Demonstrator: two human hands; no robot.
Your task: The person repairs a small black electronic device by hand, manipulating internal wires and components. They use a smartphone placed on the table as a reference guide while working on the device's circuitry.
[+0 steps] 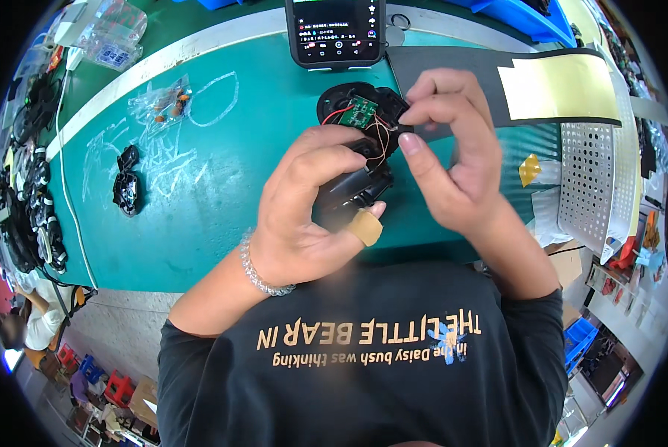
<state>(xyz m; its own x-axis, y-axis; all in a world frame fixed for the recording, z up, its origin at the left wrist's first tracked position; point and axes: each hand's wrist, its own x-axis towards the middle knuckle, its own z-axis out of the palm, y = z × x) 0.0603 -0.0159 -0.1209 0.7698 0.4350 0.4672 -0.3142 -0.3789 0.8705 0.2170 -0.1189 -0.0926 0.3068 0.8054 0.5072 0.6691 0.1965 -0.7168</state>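
My left hand [297, 186], with a tan bandage on its thumb, is closed around the lower part of an opened black plastic device [341, 190]. In the device's upper shell sits a green circuit board [361, 112]. A red wire [337, 113] runs to the board's left side, and thin copper-coloured wires [383, 143] loop down between the two parts. My right hand [457, 153] pinches at the shell's right edge, thumb and forefinger closed on a small black piece [404, 129]. Its exact kind is mostly covered by the fingertips.
A phone [337, 33] stands behind the device. Left on the green table [215, 186] lie a small black part [128, 182] and a clear bag of orange-brown pieces [169, 106]. To the right are a dark mat [453, 71], yellow sheet [561, 88] and perforated white tray [587, 175].
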